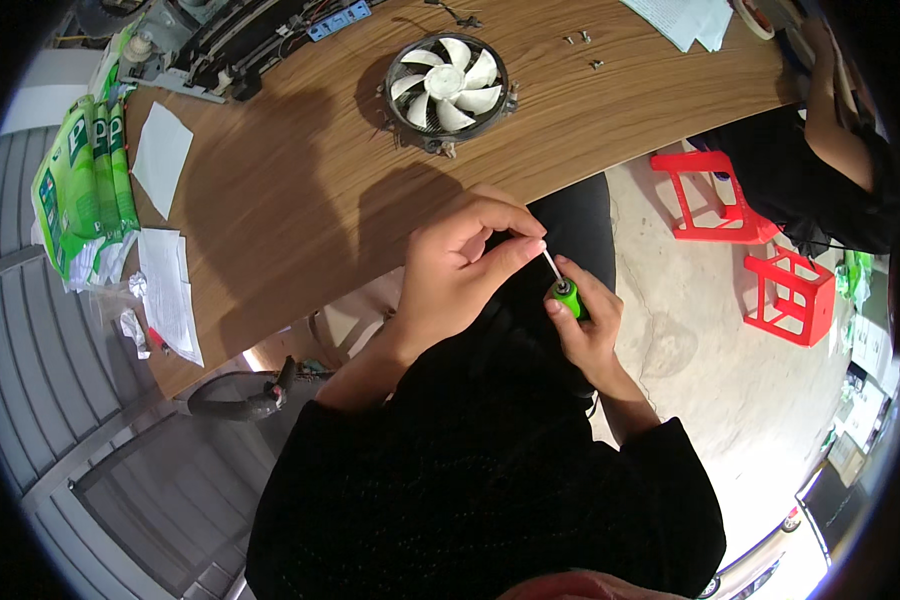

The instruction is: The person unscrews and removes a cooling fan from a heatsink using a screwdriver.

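Observation:
My right hand (592,318) is wrapped round the green and black handle of a screwdriver (567,296), whose thin shaft slants up and left. At the far end of that shaft, the thumb and forefinger of my left hand (460,262) close in a pinch on the tip. Whether a small part also sits between those fingertips is hidden. Both hands are held over my lap, just off the table's near edge. Beyond them on the wooden table (270,240) lies a round cooling fan (445,82) with white blades and a black frame.
Several small screws (596,65) lie right of the fan. Opened machinery (260,45) stands at the far left, near green packs (85,180) and papers (170,290). Red stools (792,298) and another person (800,170) are to the right. A chair (240,395) stands at lower left.

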`<state>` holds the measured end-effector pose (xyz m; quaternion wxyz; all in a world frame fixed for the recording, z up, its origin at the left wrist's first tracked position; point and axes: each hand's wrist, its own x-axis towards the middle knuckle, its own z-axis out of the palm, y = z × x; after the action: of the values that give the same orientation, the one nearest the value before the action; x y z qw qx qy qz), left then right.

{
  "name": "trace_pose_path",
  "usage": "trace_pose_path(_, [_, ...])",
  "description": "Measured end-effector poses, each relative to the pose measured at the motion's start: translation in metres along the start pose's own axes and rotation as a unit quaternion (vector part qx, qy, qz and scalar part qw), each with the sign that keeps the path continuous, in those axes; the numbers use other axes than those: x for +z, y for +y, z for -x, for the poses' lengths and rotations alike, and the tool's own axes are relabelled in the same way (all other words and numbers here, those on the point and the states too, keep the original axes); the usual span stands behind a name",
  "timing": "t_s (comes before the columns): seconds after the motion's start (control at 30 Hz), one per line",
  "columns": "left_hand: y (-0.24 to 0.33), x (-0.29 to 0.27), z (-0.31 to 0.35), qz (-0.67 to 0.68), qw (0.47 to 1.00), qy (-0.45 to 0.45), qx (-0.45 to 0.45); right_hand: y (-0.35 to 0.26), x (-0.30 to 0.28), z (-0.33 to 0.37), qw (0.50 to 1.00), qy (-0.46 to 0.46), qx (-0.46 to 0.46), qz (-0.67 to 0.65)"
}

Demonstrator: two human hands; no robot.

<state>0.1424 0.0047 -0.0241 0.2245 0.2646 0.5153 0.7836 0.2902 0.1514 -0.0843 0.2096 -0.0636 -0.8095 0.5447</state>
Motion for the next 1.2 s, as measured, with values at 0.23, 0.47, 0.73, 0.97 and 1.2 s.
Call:
trace_pose_path(0.23, [-0.007,-0.003,0.001,0.017,0.998,0.049,-0.033,-0.001,0.001,-0.008,1.0,-0.009,-0.012,0.004])
trace_pose_path(0.47, [-0.001,-0.005,-0.001,0.029,0.995,0.046,-0.084,-0.004,0.005,-0.004,0.999,-0.01,0.03,-0.021])
trace_pose_path(0.73, [-0.005,-0.012,-0.001,0.075,0.988,0.036,-0.127,-0.003,0.003,-0.004,0.999,-0.019,0.032,-0.022])
trace_pose_path(0.97, [-0.013,-0.017,0.0,0.192,0.97,0.026,-0.149,-0.002,0.007,-0.007,0.999,-0.02,0.026,-0.04])
trace_pose_path(1.2, [-0.012,-0.017,0.001,0.211,0.964,0.023,-0.159,-0.001,0.008,-0.006,0.998,-0.022,0.028,-0.045])
